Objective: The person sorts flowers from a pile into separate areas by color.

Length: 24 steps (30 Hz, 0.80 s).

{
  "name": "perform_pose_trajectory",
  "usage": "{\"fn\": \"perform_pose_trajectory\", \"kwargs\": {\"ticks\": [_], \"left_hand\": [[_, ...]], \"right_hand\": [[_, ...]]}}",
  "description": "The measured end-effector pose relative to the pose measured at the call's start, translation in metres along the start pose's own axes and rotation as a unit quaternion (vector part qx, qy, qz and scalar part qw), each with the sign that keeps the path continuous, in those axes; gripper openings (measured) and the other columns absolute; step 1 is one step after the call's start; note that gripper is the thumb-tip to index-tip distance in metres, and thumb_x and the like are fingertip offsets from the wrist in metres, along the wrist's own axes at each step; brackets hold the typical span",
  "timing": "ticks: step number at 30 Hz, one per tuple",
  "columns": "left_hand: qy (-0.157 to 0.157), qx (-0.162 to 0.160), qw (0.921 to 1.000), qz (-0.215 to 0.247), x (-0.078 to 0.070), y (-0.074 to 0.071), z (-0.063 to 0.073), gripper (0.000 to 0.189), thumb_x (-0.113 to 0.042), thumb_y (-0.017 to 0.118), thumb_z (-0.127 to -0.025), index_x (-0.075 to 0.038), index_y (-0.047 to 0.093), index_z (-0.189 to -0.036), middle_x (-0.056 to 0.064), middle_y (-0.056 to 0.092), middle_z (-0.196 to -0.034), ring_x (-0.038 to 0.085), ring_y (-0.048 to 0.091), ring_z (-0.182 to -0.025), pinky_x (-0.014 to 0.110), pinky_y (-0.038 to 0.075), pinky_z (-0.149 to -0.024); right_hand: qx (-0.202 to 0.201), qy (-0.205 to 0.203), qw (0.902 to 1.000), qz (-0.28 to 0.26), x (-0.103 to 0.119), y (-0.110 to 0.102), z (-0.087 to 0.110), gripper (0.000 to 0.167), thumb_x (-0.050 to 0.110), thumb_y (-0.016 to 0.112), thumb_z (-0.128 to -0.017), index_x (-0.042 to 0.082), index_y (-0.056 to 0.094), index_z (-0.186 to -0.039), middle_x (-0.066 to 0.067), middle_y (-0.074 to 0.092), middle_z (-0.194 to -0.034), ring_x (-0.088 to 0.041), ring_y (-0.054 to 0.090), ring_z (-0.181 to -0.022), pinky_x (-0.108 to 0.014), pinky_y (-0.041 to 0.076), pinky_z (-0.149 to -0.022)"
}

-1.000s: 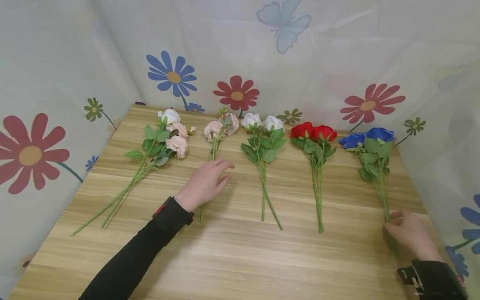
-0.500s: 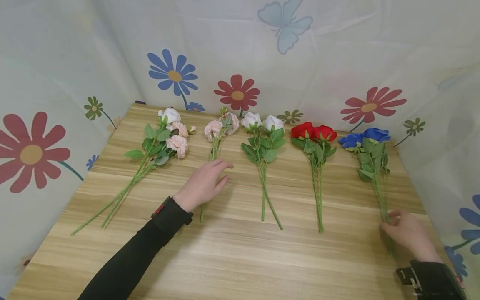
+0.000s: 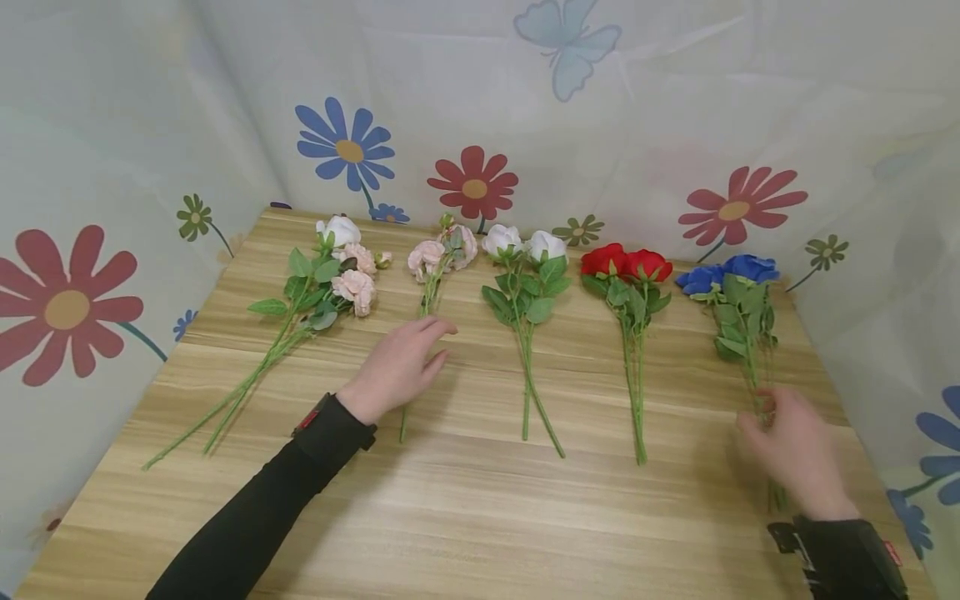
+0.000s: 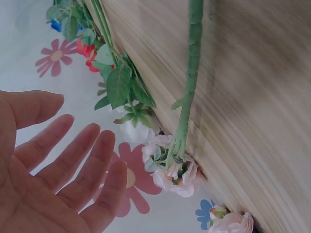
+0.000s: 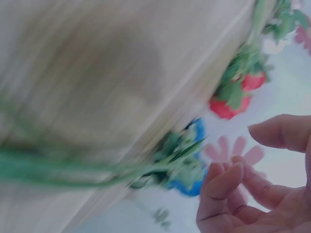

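Observation:
My left hand (image 3: 396,365) hovers with relaxed fingers over the stem of the pale pink flowers (image 3: 427,258); the left wrist view shows its palm holding nothing, apart from the stem (image 4: 190,77). At the right, my right hand (image 3: 801,457) is over the lower stems of the blue flowers (image 3: 752,267), partly covering them. In the right wrist view the thumb (image 5: 279,132) stands apart from the loosely bent fingers, with no stem between them. The blue flowers' stems (image 5: 63,167) lie beside that hand, blurred.
A bunch of white and pink flowers (image 3: 354,287) lies at the left of the wooden table (image 3: 480,517). White roses (image 3: 546,247) and red roses (image 3: 648,264) lie between my hands. A flower-printed cloth (image 3: 645,108) encloses the back and sides.
My right hand has let go of the blue flowers' stems and shifted up and left. The blue flowers moved slightly left. My left hand drew back a little.

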<state>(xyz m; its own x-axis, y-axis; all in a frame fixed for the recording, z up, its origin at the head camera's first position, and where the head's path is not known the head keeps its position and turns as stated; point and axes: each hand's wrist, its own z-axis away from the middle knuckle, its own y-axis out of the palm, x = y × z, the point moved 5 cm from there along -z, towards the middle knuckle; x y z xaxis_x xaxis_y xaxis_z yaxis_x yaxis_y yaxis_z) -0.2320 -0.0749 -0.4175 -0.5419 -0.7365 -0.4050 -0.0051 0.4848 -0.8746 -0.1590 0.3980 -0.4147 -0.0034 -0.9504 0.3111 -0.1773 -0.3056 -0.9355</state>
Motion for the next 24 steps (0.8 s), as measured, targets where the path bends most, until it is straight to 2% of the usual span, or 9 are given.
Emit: {"fn": "perform_pose_trajectory", "kwargs": {"ticks": [3,7,12,15,20,24], "left_hand": [[-0.002,-0.001,0.9999,-0.011,0.002,0.0,0.001,0.033,-0.013,0.066,-0.097,-0.006,0.063,-0.129,0.012,0.068,-0.126,0.03,0.069,-0.109,0.045,0.058,-0.092],[-0.009,-0.002,0.9995,-0.03,0.006,-0.001,0.003,0.033,-0.014,0.067,-0.097,-0.006,0.064,-0.129,0.012,0.069,-0.124,0.031,0.069,-0.108,0.045,0.057,-0.091],[-0.014,-0.005,0.9987,-0.048,0.013,-0.006,0.008,0.035,-0.014,0.067,-0.097,-0.005,0.063,-0.131,0.013,0.069,-0.123,0.032,0.068,-0.108,0.045,0.057,-0.091],[-0.017,-0.007,0.998,-0.061,0.018,-0.009,0.011,0.036,-0.016,0.066,-0.098,-0.004,0.063,-0.131,0.015,0.069,-0.123,0.033,0.068,-0.109,0.046,0.057,-0.092],[-0.021,-0.009,0.9969,-0.076,0.03,-0.014,0.022,0.036,-0.014,0.067,-0.097,-0.001,0.063,-0.13,0.017,0.069,-0.123,0.035,0.068,-0.109,0.048,0.056,-0.094],[-0.03,-0.012,0.996,-0.083,0.04,-0.019,0.031,0.036,-0.014,0.068,-0.096,0.0,0.063,-0.129,0.019,0.069,-0.121,0.036,0.068,-0.107,0.048,0.056,-0.091]], "right_hand": [[-0.023,-0.023,0.9988,-0.037,0.021,0.004,-0.004,0.037,0.008,0.065,-0.089,-0.014,0.059,-0.117,-0.03,0.064,-0.093,-0.036,0.063,-0.077,-0.024,0.045,-0.057],[-0.029,-0.036,0.9957,-0.081,0.049,0.01,-0.009,0.032,0.008,0.063,-0.091,-0.009,0.062,-0.118,-0.023,0.066,-0.093,-0.025,0.062,-0.08,-0.015,0.045,-0.059],[-0.035,-0.05,0.9891,-0.134,0.084,0.021,-0.016,0.027,0.007,0.062,-0.094,-0.005,0.064,-0.117,-0.018,0.068,-0.094,0.0,0.055,-0.079,-0.01,0.046,-0.063],[-0.016,-0.047,0.9831,-0.176,0.104,0.028,-0.021,0.027,0.007,0.06,-0.096,-0.005,0.063,-0.12,-0.019,0.068,-0.098,0.007,0.053,-0.08,-0.01,0.048,-0.065],[0.035,-0.034,0.9677,-0.247,0.136,0.041,-0.031,0.031,0.01,0.059,-0.099,-0.002,0.059,-0.128,-0.02,0.066,-0.107,0.003,0.058,-0.084,-0.013,0.05,-0.068],[0.071,-0.029,0.9446,-0.319,0.161,0.05,-0.037,0.032,0.012,0.058,-0.101,-0.001,0.058,-0.131,-0.02,0.064,-0.113,0.0,0.062,-0.088,-0.015,0.051,-0.072]]}}
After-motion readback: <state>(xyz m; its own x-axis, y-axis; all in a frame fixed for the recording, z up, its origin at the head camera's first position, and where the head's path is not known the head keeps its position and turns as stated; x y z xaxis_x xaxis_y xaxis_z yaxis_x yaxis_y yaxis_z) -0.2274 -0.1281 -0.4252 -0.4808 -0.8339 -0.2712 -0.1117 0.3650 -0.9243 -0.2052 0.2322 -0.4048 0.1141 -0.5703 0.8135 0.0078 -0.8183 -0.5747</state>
